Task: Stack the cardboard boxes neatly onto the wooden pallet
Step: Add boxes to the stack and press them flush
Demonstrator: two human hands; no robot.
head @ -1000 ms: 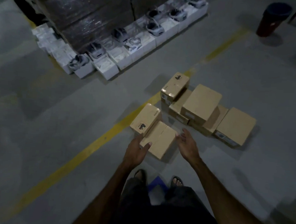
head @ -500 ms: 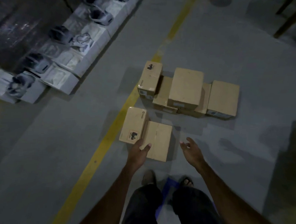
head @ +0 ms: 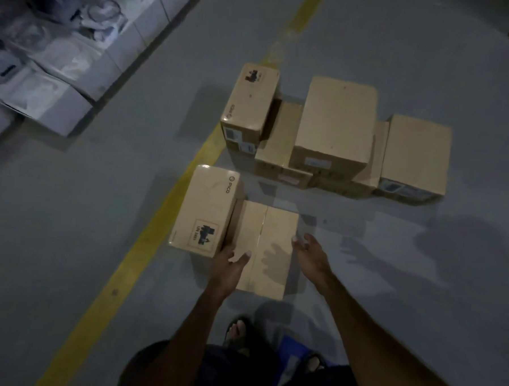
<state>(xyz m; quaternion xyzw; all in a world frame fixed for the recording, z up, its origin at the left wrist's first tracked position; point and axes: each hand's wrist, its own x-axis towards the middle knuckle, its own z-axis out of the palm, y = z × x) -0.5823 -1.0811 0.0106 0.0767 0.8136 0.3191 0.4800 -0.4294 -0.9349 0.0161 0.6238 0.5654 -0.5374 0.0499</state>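
On the grey floor (head: 68,242), the person's left hand (head: 229,265) rests on the near left edge of a low cardboard box (head: 269,246), while the right hand (head: 310,254) hovers open at its right edge. A taller box (head: 206,208) touches it on the left, over a yellow line (head: 144,246). More boxes (head: 336,123) cluster beyond, with white cartons (head: 56,73) far left.

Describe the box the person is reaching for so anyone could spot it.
Follow the yellow floor line toward the person's feet. Two cartons sit there apart from the bigger cluster; it is the lower flat box between both hands, plain-topped with a centre seam, unlike its labelled neighbour.
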